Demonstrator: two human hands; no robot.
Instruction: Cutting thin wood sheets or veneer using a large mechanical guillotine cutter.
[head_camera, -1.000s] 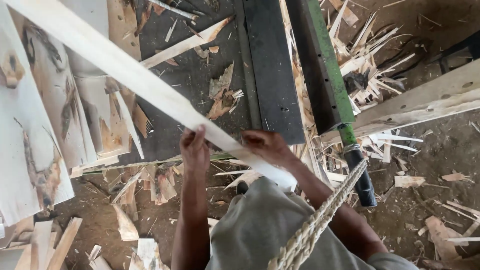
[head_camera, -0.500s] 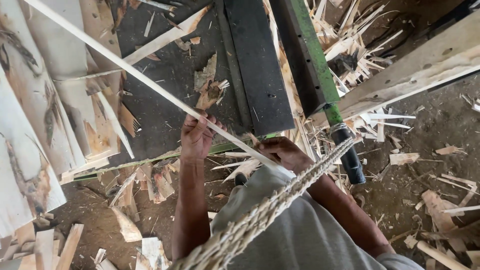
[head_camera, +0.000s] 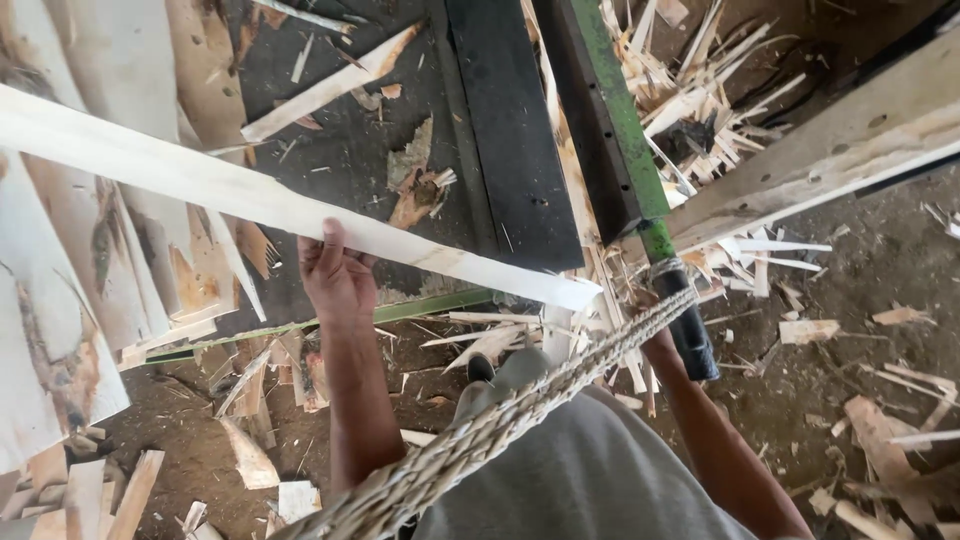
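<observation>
**Veneer strip turned flat, left hand under it**

Left-hand fingers (head_camera: 330, 245) curled up over the near edge of a long pale veneer strip (head_camera: 250, 195), holding it from below; left hand (head_camera: 340, 280) raised over the dark machine bed (head_camera: 350, 150). Half a second earlier strip seen edge-on as a thin line; now broad face toward camera, lying flatter and lower across the view. Read as: strip rotated and carried leftward, toward the stacked veneer sheets (head_camera: 70, 250) at left. Tapered right end of strip (head_camera: 560, 292) just beside the braided rope (head_camera: 520, 400).

Right hand: mostly hidden behind rope and strip tip, near the black handle (head_camera: 695, 330) below the green bar (head_camera: 610, 130). Finger state there: cannot tell; contact with strip not visible.

Left end of strip cut off by frame edge. Rope's upper end apparently wound round the bar near the handle; lower end out of frame. Floor scraps (head_camera: 700, 90) a tangle of splinters, single pieces hard to separate. Grey garment (head_camera: 600, 480) fills bottom centre.
</observation>
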